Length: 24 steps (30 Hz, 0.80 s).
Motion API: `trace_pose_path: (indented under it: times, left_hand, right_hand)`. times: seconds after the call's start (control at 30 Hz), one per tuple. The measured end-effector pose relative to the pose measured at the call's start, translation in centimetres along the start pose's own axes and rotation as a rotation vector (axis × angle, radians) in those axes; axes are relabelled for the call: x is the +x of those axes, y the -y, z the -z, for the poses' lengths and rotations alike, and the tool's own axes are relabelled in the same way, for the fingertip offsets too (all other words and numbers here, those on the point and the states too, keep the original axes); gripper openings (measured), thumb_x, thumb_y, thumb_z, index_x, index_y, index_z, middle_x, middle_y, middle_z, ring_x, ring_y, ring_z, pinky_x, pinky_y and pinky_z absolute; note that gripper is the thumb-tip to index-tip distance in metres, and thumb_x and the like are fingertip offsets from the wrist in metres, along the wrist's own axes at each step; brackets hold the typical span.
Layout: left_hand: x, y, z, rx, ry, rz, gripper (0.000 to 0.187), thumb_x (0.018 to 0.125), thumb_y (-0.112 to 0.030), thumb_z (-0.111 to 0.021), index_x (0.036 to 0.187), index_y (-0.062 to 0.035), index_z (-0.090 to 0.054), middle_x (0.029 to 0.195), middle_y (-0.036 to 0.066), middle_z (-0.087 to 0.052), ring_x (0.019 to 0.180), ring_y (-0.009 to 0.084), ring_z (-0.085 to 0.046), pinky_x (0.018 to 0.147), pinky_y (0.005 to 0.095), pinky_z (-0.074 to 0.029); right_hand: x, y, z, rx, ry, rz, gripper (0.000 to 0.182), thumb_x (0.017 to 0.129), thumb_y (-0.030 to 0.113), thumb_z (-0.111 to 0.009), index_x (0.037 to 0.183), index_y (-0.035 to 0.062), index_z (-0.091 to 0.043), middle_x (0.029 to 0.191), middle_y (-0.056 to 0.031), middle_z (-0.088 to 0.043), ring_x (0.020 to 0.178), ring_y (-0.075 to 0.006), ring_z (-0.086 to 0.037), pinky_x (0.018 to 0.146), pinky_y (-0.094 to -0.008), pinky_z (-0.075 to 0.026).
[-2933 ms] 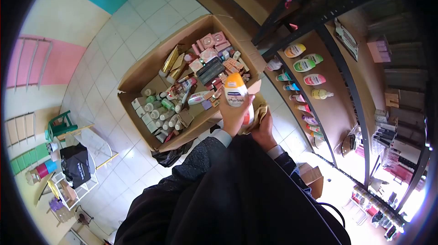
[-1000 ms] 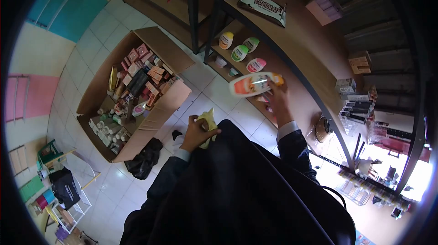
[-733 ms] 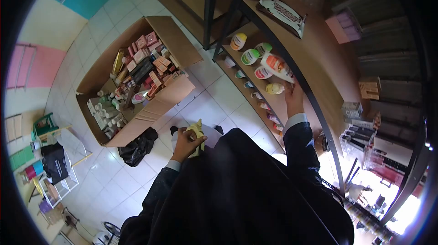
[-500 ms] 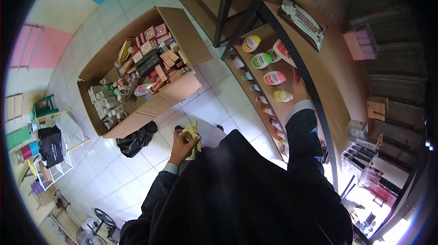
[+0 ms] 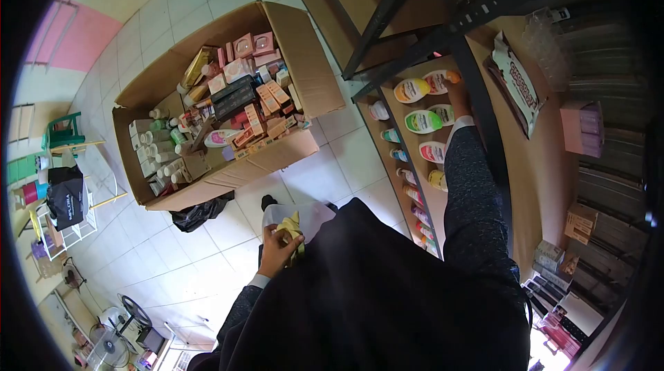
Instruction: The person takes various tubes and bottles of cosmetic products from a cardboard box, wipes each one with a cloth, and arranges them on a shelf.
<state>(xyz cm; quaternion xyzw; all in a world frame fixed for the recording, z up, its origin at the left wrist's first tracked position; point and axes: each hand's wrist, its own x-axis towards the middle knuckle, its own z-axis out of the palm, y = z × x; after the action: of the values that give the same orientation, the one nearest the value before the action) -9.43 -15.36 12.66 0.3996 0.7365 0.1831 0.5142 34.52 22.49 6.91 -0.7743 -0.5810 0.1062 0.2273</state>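
My left hand is closed round a crumpled yellow-green cloth, low in front of my dark garment. On the right, my right hand reaches into the shelf, its fingers at a bottle with a red and orange label at the back of the row. How far the fingers close on that bottle is hard to make out. Beside it stand a yellow-labelled bottle, a green-labelled bottle and a pink-labelled bottle. My sleeve partly covers a pale yellow bottle.
A large open carton full of boxes and bottles stands on the tiled floor, with a black plastic bag beside it. Small bottles line a lower shelf. On the upper shelf lies a chocolate-labelled packet. Black metal posts frame the shelving.
My right hand has moved from beside the pale yellow bottle to the red and orange labelled bottle farther back. The view has shifted; my left hand still holds the cloth.
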Motion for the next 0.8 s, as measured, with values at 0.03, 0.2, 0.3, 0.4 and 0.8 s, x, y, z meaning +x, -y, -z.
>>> trace_pose_path:
  times: [0.03,0.2,0.3,0.4,0.8]
  left_hand:
    - [0.2,0.3,-0.2,0.005,-0.008,0.005,0.04,0.07,-0.035,-0.074,0.064,-0.0011,-0.055,0.109,0.017,-0.041,0.072,0.021,-0.055,0.064,0.0297,-0.048]
    - [1.1,0.6,-0.5,0.043,-0.018,-0.042,0.038,0.069,-0.035,-0.074,0.065,-0.0018,-0.056,0.11,0.018,-0.041,0.08,0.026,-0.055,0.068,0.0313,-0.048]
    - [1.6,1.0,-0.7,0.005,-0.018,-0.033,0.039,0.067,-0.037,-0.075,0.065,-0.0023,-0.056,0.11,0.019,-0.041,0.084,0.0286,-0.054,0.071,0.033,-0.048]
    - [1.7,0.5,-0.3,-0.041,-0.035,-0.018,0.041,0.064,-0.039,-0.076,0.066,-0.0027,-0.056,0.11,0.021,-0.04,0.089,0.0309,-0.052,0.075,0.0347,-0.047]
    - [2.4,-9.9,4.1,0.001,-0.323,-0.489,0.037,0.057,-0.016,-0.079,0.08,-0.007,-0.052,0.117,0.024,-0.037,0.107,0.0414,-0.042,0.089,0.0424,-0.041]
  right_hand:
    - [0.3,-0.1,-0.5,-0.022,0.006,0.011,0.034,0.068,0.009,-0.072,0.097,0.002,-0.057,0.095,-0.014,-0.061,0.09,-0.0271,-0.059,0.079,-0.035,-0.048]
    - [-0.4,0.3,-0.8,0.055,0.0,0.076,0.037,0.061,0.009,-0.076,0.093,0.002,-0.057,0.093,-0.0123,-0.062,0.088,-0.0251,-0.06,0.076,-0.033,-0.046]
    - [-1.2,1.1,-0.5,0.072,0.054,-0.004,0.035,0.062,0.008,-0.074,0.092,0.0026,-0.058,0.092,-0.0133,-0.062,0.087,-0.026,-0.06,0.076,-0.0332,-0.046]
    - [-0.4,-0.3,-0.9,0.069,0.013,0.089,0.039,0.063,0.015,-0.076,0.096,0.0037,-0.058,0.094,-0.0146,-0.061,0.089,-0.0288,-0.059,0.077,-0.0347,-0.045]
    - [-20.0,17.6,6.7,0.543,0.234,0.199,0.032,0.089,0.023,-0.049,0.117,0.0068,-0.05,0.112,-0.0085,-0.056,0.106,-0.0224,-0.053,0.09,-0.0333,-0.039]
